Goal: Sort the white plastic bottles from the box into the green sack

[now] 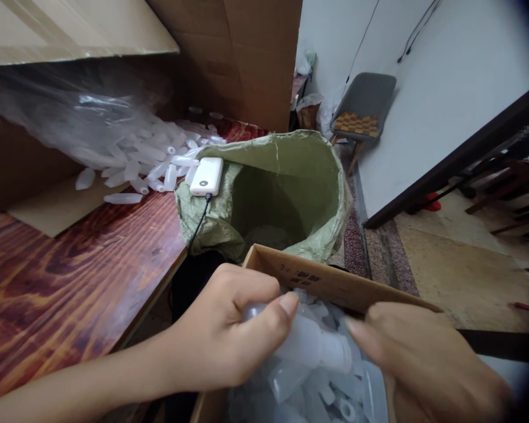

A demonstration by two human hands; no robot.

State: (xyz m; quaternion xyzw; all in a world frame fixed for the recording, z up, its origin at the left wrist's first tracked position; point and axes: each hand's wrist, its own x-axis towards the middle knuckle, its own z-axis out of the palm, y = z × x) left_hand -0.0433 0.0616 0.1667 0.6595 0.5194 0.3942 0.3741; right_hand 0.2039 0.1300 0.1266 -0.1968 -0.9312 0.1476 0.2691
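My left hand is closed around a small translucent plastic bottle held over a cardboard box at the bottom of the view. My right hand rests on the box's right side with its fingertips touching the bottle's neck end. The box holds several more clear plastic bottles. Just beyond the box stands an open green woven sack, with some pale items dimly visible deep inside.
A dark wooden table lies to the left, bearing a heap of several plastic bottles spilling from a clear bag. A white power bank with a cable sits on the sack's rim. Cardboard sheets stand behind; a grey chair by the wall.
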